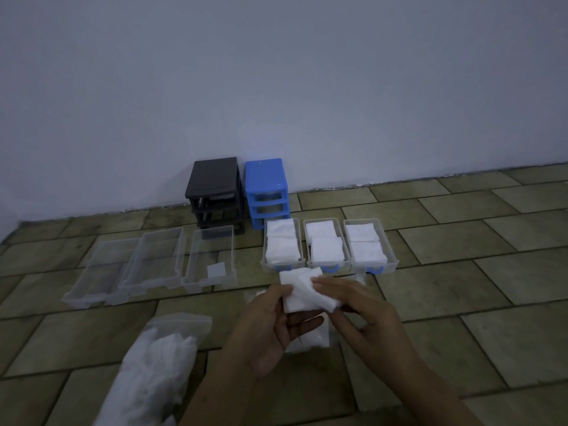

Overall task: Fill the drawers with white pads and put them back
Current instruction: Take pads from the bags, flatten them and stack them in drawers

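Both hands meet over the tiled floor (461, 216) in the near middle of the scene, sharing one stack of white pads (307, 292): the left hand (270, 330) cups it from below with the thumb over its left edge, and the right hand (365, 312) pinches its right end, fingers laid across the top. The stack's long axis runs from far-left to near-right, slightly tilted. What the coming move likely turns on is direction — the three clear drawers with blue handles (329, 245), just beyond the hands and a little right, already hold pads, while the three empty clear drawers (153, 262) lie side by side to the far left, so the pads have to travel leftward, and the left hand is the nearer one. The rightmost empty drawer shows a small pale square on its bottom; I cannot tell what it is. The black drawer frame (215, 192) and blue drawer frame (267, 189) stand against the wall, slots open. A clear bag of more pads (159, 358) lies near-left, cut off by the bottom edge, and more white material under the hands is mostly hidden — bag or loose pads, unclear.
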